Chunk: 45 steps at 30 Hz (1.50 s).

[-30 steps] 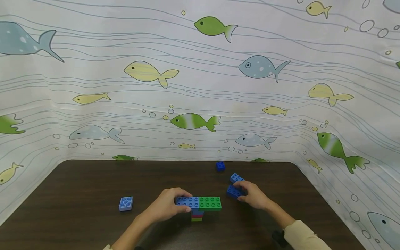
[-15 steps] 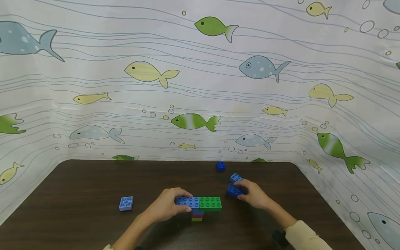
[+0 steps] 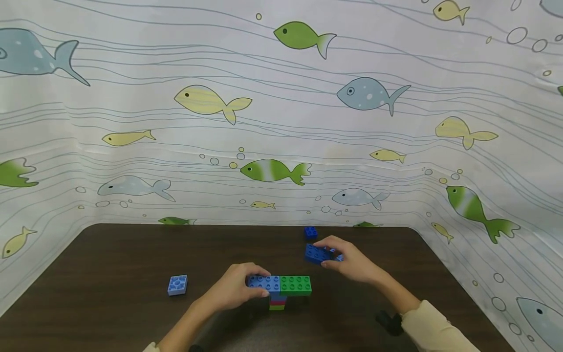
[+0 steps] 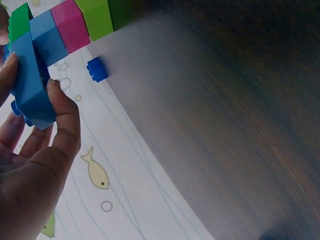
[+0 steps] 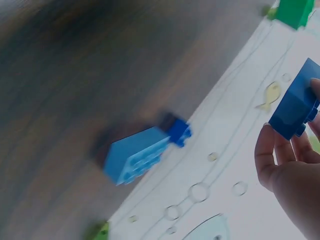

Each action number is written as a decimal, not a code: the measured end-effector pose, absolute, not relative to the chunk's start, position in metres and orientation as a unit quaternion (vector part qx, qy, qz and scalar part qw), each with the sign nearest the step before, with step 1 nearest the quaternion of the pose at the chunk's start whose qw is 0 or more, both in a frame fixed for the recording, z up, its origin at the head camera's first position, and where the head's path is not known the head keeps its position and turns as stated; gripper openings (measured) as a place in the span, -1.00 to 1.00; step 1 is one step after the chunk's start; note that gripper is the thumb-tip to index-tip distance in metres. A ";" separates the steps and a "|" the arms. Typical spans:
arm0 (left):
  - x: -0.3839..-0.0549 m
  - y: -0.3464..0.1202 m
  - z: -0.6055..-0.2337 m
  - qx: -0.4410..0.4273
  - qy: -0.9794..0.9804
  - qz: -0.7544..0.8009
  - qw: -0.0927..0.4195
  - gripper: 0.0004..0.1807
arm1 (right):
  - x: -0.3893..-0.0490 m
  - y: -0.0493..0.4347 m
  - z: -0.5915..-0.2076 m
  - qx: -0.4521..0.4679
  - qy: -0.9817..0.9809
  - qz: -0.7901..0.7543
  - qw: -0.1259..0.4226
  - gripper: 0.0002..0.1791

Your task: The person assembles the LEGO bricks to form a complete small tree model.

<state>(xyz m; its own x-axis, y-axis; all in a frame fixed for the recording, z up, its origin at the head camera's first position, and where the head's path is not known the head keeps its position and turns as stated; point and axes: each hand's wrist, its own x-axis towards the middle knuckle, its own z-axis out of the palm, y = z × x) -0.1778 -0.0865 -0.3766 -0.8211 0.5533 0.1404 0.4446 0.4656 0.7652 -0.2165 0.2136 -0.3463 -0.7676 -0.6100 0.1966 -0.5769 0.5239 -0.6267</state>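
My left hand [image 3: 235, 287] pinches the left end of a light blue building brick [image 3: 273, 282] between thumb and fingers. A green brick [image 3: 295, 284] sits beside it, and the pair tops a narrow column. In the left wrist view that column is a blue brick [image 4: 48, 39], a magenta brick [image 4: 71, 26] and a lime brick [image 4: 97, 19]. My right hand [image 3: 352, 260] holds a dark blue brick [image 3: 316, 253], studs up, off the table; the right wrist view shows fingertips gripping this dark blue brick [image 5: 294, 107]. Behind that hand lies another light blue brick [image 5: 136, 154], mostly hidden in the head view.
A small blue brick [image 3: 310, 232] stands near the back edge of the dark wooden table [image 3: 132, 254]. To the left lies a square light blue brick [image 3: 178, 285], its hollow underside up. A fish-patterned white sheet [image 3: 211, 142] rises behind the table.
My right hand has lifted the dark blue brick and carried it up and leftward, past the light blue one. My left hand and the stack stay in place.
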 end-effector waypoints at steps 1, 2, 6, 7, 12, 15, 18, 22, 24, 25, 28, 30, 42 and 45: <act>-0.178 -0.087 -0.376 0.292 0.854 0.426 0.064 -0.67 | -0.215 0.210 -0.344 -0.346 0.869 -0.353 0.030 -0.59; -0.178 -0.087 -0.376 0.292 0.854 0.425 0.064 -0.67 | -0.214 0.206 -0.341 -0.351 0.865 -0.355 0.036 -0.58; -0.179 -0.086 -0.377 0.291 0.856 0.424 0.062 -0.68 | -0.208 0.191 -0.337 -0.373 0.854 -0.358 0.058 -0.57; -0.179 -0.086 -0.377 0.291 0.855 0.424 0.061 -0.68 | -0.206 0.188 -0.337 -0.378 0.851 -0.359 0.064 -0.57; -0.179 -0.086 -0.378 0.292 0.853 0.428 0.059 -0.68 | -0.200 0.174 -0.340 -0.404 0.836 -0.362 0.082 -0.59; -0.179 -0.086 -0.378 0.293 0.853 0.428 0.059 -0.68 | -0.197 0.169 -0.343 -0.414 0.833 -0.359 0.080 -0.60; -0.179 -0.086 -0.378 0.294 0.853 0.427 0.058 -0.68 | -0.194 0.166 -0.346 -0.417 0.833 -0.355 0.078 -0.61; -0.178 -0.086 -0.379 0.297 0.853 0.425 0.055 -0.68 | -0.191 0.163 -0.349 -0.422 0.831 -0.353 0.075 -0.62; -0.178 -0.086 -0.379 0.297 0.853 0.425 0.055 -0.67 | -0.190 0.161 -0.350 -0.425 0.830 -0.353 0.074 -0.62; -0.178 -0.086 -0.379 0.298 0.853 0.425 0.055 -0.67 | -0.189 0.160 -0.350 -0.425 0.830 -0.353 0.073 -0.62; -0.178 -0.086 -0.380 0.297 0.853 0.426 0.055 -0.67 | -0.187 0.158 -0.350 -0.421 0.834 -0.349 0.074 -0.62; -0.178 -0.085 -0.380 0.297 0.853 0.426 0.055 -0.67 | -0.186 0.157 -0.349 -0.417 0.837 -0.347 0.075 -0.62; -0.175 -0.085 -0.380 0.294 0.854 0.425 0.057 -0.67 | -0.185 0.159 -0.354 -0.421 0.838 -0.343 0.062 -0.61; -0.174 -0.084 -0.380 0.294 0.854 0.426 0.056 -0.67 | -0.185 0.159 -0.355 -0.426 0.836 -0.341 0.056 -0.60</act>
<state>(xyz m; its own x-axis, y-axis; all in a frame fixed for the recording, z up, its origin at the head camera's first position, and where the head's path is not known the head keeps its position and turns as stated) -0.1740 -0.0841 -0.3804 -0.8204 0.5502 0.1557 0.4551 0.4635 0.7603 -0.1846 0.1594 -0.3550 -0.6312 -0.7504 0.1963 -0.6741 0.4054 -0.6175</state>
